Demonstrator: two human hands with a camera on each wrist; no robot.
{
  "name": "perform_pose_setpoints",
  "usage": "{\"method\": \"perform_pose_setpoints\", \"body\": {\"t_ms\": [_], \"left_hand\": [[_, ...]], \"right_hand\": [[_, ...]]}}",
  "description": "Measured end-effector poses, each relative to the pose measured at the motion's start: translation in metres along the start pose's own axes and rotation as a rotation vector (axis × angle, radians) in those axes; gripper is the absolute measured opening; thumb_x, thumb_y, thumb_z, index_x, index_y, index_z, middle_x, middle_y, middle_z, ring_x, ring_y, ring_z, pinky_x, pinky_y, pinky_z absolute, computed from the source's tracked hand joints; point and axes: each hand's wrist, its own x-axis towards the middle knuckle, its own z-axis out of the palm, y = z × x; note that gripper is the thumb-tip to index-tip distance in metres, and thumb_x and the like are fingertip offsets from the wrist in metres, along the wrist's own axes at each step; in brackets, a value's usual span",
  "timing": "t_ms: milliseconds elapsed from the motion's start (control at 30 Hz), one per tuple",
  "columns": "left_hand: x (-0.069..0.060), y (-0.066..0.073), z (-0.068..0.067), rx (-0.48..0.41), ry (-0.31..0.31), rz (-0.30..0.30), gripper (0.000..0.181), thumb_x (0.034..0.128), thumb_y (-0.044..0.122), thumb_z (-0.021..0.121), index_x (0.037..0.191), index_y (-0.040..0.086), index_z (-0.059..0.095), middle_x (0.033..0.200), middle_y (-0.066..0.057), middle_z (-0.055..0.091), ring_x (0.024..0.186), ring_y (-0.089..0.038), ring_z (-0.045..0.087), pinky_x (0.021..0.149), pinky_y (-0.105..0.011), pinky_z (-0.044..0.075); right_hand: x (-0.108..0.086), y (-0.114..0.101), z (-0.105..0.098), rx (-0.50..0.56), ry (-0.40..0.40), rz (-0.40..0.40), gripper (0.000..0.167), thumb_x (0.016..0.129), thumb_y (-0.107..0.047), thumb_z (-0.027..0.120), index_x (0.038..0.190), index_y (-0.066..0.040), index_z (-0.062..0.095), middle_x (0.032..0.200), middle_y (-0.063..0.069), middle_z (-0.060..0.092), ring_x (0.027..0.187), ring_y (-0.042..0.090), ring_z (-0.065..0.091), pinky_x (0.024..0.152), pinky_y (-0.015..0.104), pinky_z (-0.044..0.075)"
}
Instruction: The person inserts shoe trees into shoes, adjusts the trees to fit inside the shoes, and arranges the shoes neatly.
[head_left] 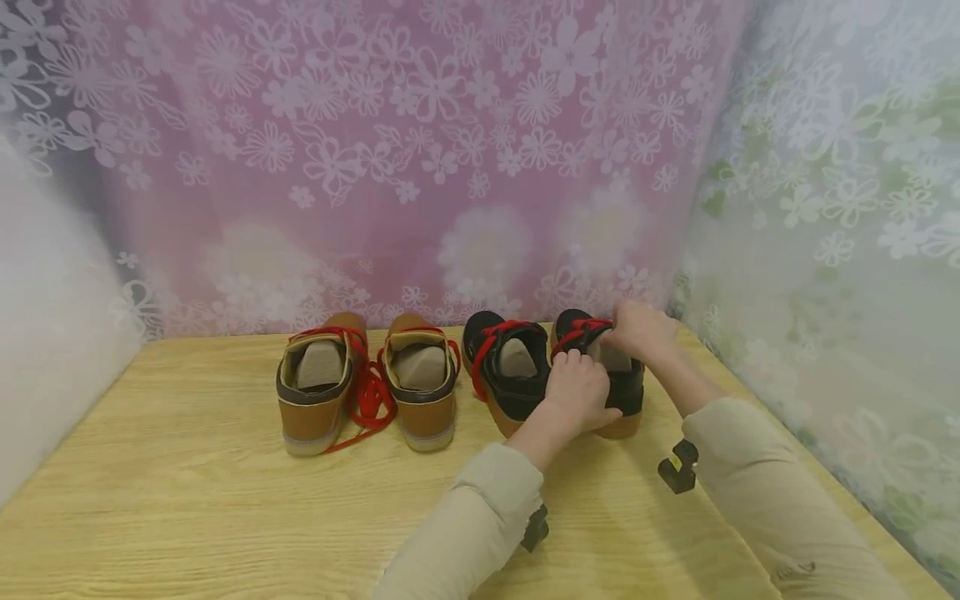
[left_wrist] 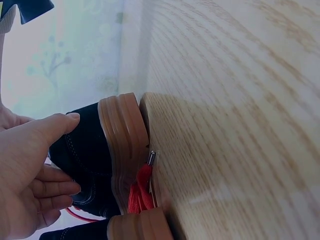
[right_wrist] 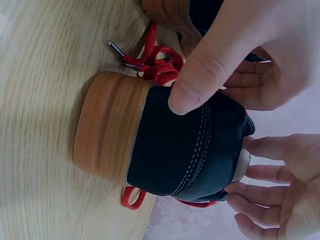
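Observation:
A pair of black shoes with red laces stands at the right; the right-hand black shoe [head_left: 626, 400] is between my hands. My left hand [head_left: 576, 390] grips its heel end, thumb on the back of the heel [right_wrist: 167, 140] and fingers along its left side [left_wrist: 82, 150]. My right hand [head_left: 647, 337] is over the shoe's opening, thumb and fingers around the beige insert [right_wrist: 243, 162]; its fingertips are partly hidden. The left-hand black shoe [head_left: 517, 396] stands beside my left hand, with a beige insert [head_left: 517, 358] inside.
Two brown shoes [head_left: 306, 417] [head_left: 426, 417] with beige inserts stand left, red laces [head_left: 371, 400] bunched between them. All rest on a wood-grain table [head_left: 187, 475]. A pink flowered curtain [head_left: 420, 167] hangs behind, a pale flowered one [head_left: 832, 250] right.

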Motion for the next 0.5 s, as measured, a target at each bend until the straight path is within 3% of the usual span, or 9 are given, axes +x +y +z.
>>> {"method": "perform_pose_setpoints", "body": {"t_ms": [200, 500], "left_hand": [[-0.0005, 0.0008, 0.0006, 0.009, 0.011, -0.002, 0.057, 0.0784, 0.071, 0.049, 0.100, 0.019, 0.061, 0.094, 0.005, 0.056, 0.088, -0.015, 0.044, 0.076, -0.032, 0.034], [-0.0021, 0.0011, 0.0012, 0.025, 0.025, 0.001, 0.058, 0.0779, 0.072, 0.049, 0.100, 0.019, 0.061, 0.094, 0.005, 0.056, 0.088, -0.015, 0.045, 0.075, -0.031, 0.034]], "right_hand": [[-0.0012, -0.0019, 0.0021, -0.016, 0.014, 0.024, 0.030, 0.082, -0.022, 0.060, 0.059, -0.010, 0.045, 0.062, 0.008, 0.048, 0.060, 0.027, 0.050, 0.051, 0.039, 0.037], [-0.0008, -0.0023, 0.0046, 0.001, 0.015, 0.012, 0.027, 0.082, -0.021, 0.062, 0.063, -0.007, 0.049, 0.066, 0.011, 0.052, 0.060, 0.029, 0.053, 0.048, 0.035, 0.038]]}}
